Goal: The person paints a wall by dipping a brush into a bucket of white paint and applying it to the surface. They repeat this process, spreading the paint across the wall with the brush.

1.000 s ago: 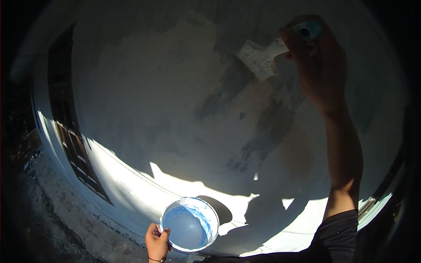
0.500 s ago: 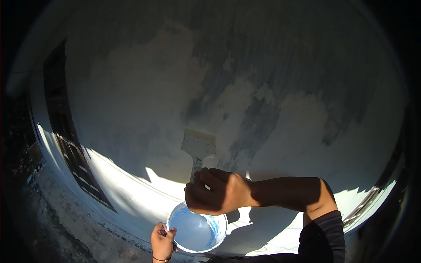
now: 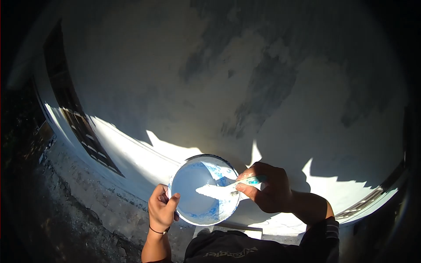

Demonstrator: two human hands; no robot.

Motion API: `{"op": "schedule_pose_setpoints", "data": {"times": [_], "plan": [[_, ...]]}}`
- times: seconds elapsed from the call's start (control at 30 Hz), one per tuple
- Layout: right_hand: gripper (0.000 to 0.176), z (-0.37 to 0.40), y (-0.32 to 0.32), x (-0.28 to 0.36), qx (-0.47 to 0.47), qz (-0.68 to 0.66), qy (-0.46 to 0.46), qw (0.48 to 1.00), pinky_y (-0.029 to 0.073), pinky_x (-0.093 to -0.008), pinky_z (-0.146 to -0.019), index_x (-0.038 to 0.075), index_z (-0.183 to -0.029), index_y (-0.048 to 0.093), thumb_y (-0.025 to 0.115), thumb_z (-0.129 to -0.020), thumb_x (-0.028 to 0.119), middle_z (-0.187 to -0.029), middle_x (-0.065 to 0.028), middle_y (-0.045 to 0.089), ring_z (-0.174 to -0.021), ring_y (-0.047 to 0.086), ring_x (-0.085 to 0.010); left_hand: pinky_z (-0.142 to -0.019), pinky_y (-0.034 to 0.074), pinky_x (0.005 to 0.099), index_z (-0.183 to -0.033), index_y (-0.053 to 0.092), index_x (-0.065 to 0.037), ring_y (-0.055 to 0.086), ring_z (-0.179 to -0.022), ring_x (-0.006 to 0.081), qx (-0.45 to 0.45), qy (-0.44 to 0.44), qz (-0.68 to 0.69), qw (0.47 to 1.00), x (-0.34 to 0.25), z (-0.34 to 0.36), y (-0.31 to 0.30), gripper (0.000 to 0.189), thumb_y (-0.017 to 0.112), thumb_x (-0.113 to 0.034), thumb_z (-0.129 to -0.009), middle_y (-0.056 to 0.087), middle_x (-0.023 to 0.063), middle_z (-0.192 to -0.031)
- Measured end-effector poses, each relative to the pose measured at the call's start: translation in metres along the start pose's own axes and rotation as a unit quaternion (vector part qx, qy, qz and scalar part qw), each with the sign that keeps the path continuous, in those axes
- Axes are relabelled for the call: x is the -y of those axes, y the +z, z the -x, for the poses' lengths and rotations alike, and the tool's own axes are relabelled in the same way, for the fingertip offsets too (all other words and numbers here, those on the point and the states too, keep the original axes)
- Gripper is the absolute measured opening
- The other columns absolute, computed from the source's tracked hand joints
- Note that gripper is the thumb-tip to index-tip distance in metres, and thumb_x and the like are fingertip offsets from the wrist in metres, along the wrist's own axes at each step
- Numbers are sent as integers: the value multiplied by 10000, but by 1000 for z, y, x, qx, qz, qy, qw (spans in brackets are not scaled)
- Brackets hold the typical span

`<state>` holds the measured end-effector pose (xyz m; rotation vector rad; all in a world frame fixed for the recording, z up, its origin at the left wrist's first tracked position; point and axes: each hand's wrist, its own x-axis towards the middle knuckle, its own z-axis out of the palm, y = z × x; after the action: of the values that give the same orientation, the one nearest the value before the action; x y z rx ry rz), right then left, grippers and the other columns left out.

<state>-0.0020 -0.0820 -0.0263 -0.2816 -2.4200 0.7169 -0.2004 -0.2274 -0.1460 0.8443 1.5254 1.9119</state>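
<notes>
My left hand (image 3: 162, 209) grips the left side of a round white bucket (image 3: 221, 168), with the thumb over its rim. Pale, bluish-white paint (image 3: 187, 189) lies in the bucket, and blue smears mark the inner wall. A wide paintbrush (image 3: 215, 191) is held in my right hand (image 3: 269, 188), fingers closed round its turquoise-stained handle. The brush head reaches over the bucket's mouth, tilted down to the left and bright white in the sun.
In front stands a wall (image 3: 175, 96) with patches of white over darker grey. A barred window (image 3: 83, 131) is at the left, another at the lower right. Rough ground (image 3: 87, 193) runs along the wall's foot at the left.
The paintbrush has come down from the wall to the bucket's mouth, my right hand shifting right and turning. The bucket sits higher in view, still in my left hand.
</notes>
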Motion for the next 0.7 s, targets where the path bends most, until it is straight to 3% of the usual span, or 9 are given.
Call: {"op": "schedule_pose_setpoints", "data": {"times": [0.13, 0.3, 0.57, 0.67, 0.7], "plan": [[208, 2, 20, -24, 113, -15, -44, 992, 507, -289, -579, -7, -919, 612, 656, -800, 158, -838, -130, 629, -670, 637, -227, -299, 350, 181, -794, 437, -24, 434, -392, 34, 7, 20, 17, 1000, -6, 2, 12, 171, 584, -94, -846, 512, 16, -596], [197, 5, 31, -34, 152, -18, -61, 986, 512, -284, -553, -11, -914, 620, 690, -751, 75, -821, -121, 624, -673, 633, -211, -311, 346, 171, -832, 457, -2, 451, -400, 34, 8, 57, -16, 998, -4, 4, 24, 161, 593, -86, -841, 518, 12, -604], [212, 21, 36, -60, 170, -55, -8, 984, 517, -298, -590, -4, -930, 602, 687, -753, 76, -846, -121, 628, -724, 642, -228, -330, 344, 176, -792, 429, -29, 451, -406, 29, 32, 40, -17, 999, -2, 3, 37, 197, 613, -87, -835, 520, 17, -623], [216, 27, 38, -66, 166, -82, 16, 983, 511, -292, -584, -2, -934, 591, 688, -759, 79, -842, -124, 627, -714, 643, -232, -331, 345, 177, -789, 429, -31, 450, -413, 27, 36, 27, -30, 999, -3, -1, 44, 195, 612, -83, -834, 518, 16, -624], [203, 30, 36, -68, 148, -82, 1, 986, 477, -311, -542, 0, -935, 566, 664, -776, 77, -788, -122, 591, -635, 611, -233, -332, 345, 178, -800, 438, -26, 455, -419, 27, 44, 30, -30, 998, -3, -1, 48, 182, 609, -79, -832, 522, 17, -627]]}}
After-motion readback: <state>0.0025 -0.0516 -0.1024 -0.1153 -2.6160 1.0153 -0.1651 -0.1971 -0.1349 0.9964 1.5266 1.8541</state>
